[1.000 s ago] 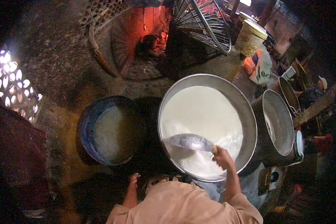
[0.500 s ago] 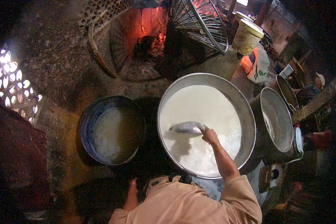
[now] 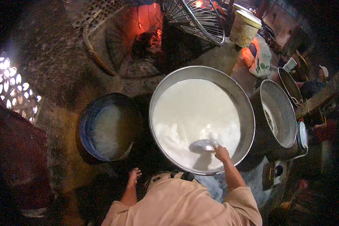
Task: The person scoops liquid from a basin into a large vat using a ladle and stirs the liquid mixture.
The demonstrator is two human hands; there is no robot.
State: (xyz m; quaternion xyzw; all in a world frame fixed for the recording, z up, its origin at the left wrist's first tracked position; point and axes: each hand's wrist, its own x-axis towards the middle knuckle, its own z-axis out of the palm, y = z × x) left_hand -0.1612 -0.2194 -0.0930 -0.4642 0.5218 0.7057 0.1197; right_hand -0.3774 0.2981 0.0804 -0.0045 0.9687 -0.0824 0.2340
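Note:
My right hand (image 3: 222,153) is closed round the short handle of a metal ladle (image 3: 203,145). The ladle's broad rounded bowl is over the near part of a wide metal pot (image 3: 246,107), casting a shadow below it. White milky liquid (image 3: 196,101) fills much of the pot, smoother at the far side and foamy at the near side. Left of my body, my left hand (image 3: 135,174) hangs with its fingers apart and holds nothing. It is nearest to a dark blue tub (image 3: 87,141) of cloudy liquid and apart from it.
Right of the pot stands another large metal vessel (image 3: 295,124), with more containers beyond. A fire (image 3: 154,37) glows at the back, beside a wire rack (image 3: 199,22). A dirty white bucket (image 3: 245,32) and a plastic bag (image 3: 263,60) lie back right. Another person (image 3: 316,84) is at far right.
My right hand has brought the ladle nearer to me and to the right over the pot. My left hand has come up, its fingers now showing. The view has shifted slightly.

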